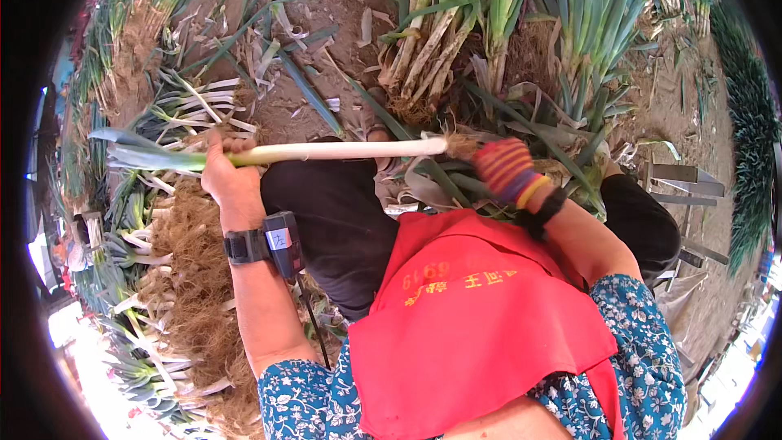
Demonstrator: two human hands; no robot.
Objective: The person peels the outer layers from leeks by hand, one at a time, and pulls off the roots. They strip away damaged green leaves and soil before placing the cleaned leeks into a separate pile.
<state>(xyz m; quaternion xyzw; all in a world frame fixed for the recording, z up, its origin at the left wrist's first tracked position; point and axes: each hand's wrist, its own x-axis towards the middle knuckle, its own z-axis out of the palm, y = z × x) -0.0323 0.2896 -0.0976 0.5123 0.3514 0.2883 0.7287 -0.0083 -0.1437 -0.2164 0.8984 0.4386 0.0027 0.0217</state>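
My bare left hand (230, 169) is closed round the green upper part of a long leek (342, 151). The leek lies nearly level across my lap, its green leaves to the left and its peeled white shank to the right. At the root end is my right hand (507, 169), in a striped knitted glove, slightly blurred. Its fingers look curled closed against the brown root tuft (463, 145); whatever lies inside them is hidden. Trimmed leeks (208, 106) with white shanks lie just beyond my left hand.
A long pile of leeks with matted brown roots (191, 265) runs along my left side. Bundles of unpeeled leeks (432, 49) stand ahead on the soil, with loose leaves (309, 94) scattered about. A metal frame (688, 183) is at the right, near my knee.
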